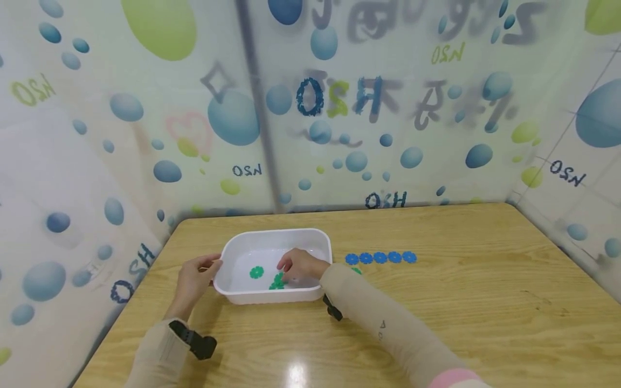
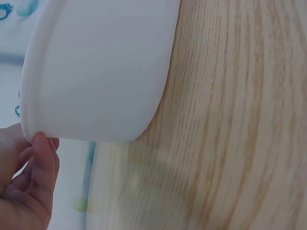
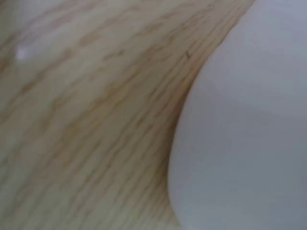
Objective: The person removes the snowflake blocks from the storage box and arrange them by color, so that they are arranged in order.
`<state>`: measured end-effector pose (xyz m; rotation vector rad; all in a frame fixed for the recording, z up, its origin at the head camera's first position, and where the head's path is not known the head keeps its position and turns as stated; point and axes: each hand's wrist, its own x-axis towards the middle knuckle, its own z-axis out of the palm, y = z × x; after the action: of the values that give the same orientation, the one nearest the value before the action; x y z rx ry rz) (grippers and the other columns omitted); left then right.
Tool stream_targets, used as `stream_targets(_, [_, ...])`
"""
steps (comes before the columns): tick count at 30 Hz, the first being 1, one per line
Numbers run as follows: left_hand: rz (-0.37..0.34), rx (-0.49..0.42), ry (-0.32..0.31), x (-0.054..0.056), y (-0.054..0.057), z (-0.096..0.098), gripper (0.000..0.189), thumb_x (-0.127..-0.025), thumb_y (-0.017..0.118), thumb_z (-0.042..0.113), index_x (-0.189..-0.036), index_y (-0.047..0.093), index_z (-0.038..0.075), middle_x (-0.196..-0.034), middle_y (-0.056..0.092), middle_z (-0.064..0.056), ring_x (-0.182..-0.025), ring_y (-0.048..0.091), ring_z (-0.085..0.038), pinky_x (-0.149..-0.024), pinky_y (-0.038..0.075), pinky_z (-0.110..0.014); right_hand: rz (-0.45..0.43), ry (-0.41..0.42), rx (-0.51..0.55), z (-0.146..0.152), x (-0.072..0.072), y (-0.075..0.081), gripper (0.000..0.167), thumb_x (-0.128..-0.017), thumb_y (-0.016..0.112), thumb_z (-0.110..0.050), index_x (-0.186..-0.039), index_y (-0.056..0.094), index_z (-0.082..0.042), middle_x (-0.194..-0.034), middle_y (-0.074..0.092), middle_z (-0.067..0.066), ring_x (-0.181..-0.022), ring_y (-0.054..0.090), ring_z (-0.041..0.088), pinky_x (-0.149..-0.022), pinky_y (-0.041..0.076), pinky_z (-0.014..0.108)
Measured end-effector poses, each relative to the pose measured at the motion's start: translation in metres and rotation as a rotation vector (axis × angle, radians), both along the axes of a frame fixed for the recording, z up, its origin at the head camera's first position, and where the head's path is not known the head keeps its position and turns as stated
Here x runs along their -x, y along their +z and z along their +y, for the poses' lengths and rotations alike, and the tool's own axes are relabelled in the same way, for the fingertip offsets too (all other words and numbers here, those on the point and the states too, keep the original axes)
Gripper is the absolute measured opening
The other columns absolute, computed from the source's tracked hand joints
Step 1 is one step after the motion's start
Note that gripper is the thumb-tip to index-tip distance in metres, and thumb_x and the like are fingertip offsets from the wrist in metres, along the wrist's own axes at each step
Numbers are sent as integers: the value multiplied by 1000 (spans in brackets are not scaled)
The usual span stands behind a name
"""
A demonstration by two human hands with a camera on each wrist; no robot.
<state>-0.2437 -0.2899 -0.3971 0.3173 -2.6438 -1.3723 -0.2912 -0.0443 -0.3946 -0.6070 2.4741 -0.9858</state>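
Observation:
A white plastic tub [image 1: 271,297] stands on the wooden table. At its left end, my left hand [image 1: 193,281] pinches the rim; the left wrist view shows the thumb [image 2: 43,160] against the tub's corner. My right hand [image 1: 303,264] reaches down inside, fingers bent over a small cluster of green flower-shaped pieces [image 1: 277,281]. Whether those fingers grip a piece I cannot tell. Another green flower-shaped piece [image 1: 256,272] lies apart on the tub floor, to the left. The right wrist view has only the tub's outer wall [image 3: 244,143] and the tabletop.
Right of the tub, several blue flower-shaped pieces [image 1: 380,257] form a row on the table [image 1: 466,302]. Just below the row's left end, a green piece [image 1: 356,271] shows partly from behind the right sleeve [image 1: 388,323]. A patterned curtain [image 1: 310,161] hangs behind the table.

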Motion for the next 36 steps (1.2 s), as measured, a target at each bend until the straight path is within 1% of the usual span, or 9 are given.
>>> stream_targets(6, [5, 28, -6, 5, -11, -8, 38, -87, 55, 30, -118, 57, 8, -97, 55, -13, -78, 57, -17, -37, 41, -16, 0, 16, -13, 0, -1, 1, 22, -73, 70, -4, -94, 67, -12, -81, 54, -2, -75, 48, 10, -69, 42, 20])
stream_targets(13, [-10, 3, -9, -4, 6, 2, 37, -87, 57, 21, -117, 56, 0, -95, 55, -17, -75, 56, -18, -53, 51, -27, 22, 53, -44, -1, 0, 0, 18, -72, 72, -5, -88, 69, -14, -77, 54, -3, -71, 47, 9, -64, 40, 19])
stream_targets(18, [-27, 16, -8, -6, 10, 5, 35, -87, 57, 19, -117, 55, 0, -93, 55, -15, -72, 56, -14, -53, 52, -33, 43, 68, -51, -1, 0, 1, 16, -71, 72, -4, -84, 65, -10, -75, 53, -2, -71, 46, 9, -62, 39, 18])
stream_targets(22, [-27, 17, -6, 1, -1, -2, 37, -88, 56, 21, -118, 55, 0, -96, 54, -17, -75, 57, -18, -52, 51, -25, 64, 82, -36, -1, 0, 1, 16, -71, 72, -3, -81, 61, -7, -74, 53, -2, -71, 47, 8, -63, 40, 17])
stream_targets(26, [26, 65, -11, 19, -34, -20, 41, -87, 54, 34, -117, 57, 7, -96, 55, -13, -73, 57, -15, -51, 48, -16, 55, 70, -19, 0, 0, 2, 15, -71, 71, -1, -78, 60, -6, -72, 53, 0, -65, 49, 9, -59, 42, 17])
stream_targets(29, [37, 76, -17, 17, -31, -18, 42, -88, 53, 35, -118, 56, 6, -95, 56, -13, -73, 57, -14, -54, 49, -17, 32, 54, -9, 0, 1, 4, 12, -73, 69, 0, -77, 60, -6, -71, 53, 0, -61, 49, 10, -55, 43, 16])
stream_targets(33, [-19, 37, -9, -3, 5, 2, 37, -89, 54, 21, -119, 54, -1, -98, 55, -18, -77, 57, -19, -58, 52, -29, 5, 46, 6, 1, -1, 7, 10, -75, 67, 0, -77, 60, -6, -70, 53, 1, -59, 50, 10, -53, 44, 17])
stream_targets(35, [-12, 41, -10, -3, 5, 2, 37, -89, 54, 22, -118, 54, -1, -97, 54, -17, -76, 56, -18, -58, 52, -28, -5, 49, 19, 2, -1, 7, 10, -75, 67, 1, -77, 60, -6, -68, 53, 1, -57, 50, 10, -52, 44, 17])
stream_targets(36, [-20, 26, -10, -8, 12, 6, 36, -88, 55, 18, -118, 54, -2, -97, 54, -19, -77, 56, -20, -58, 52, -29, -6, 53, 25, 1, -1, 7, 10, -75, 67, 1, -76, 59, -5, -67, 53, 0, -56, 50, 10, -51, 44, 17])
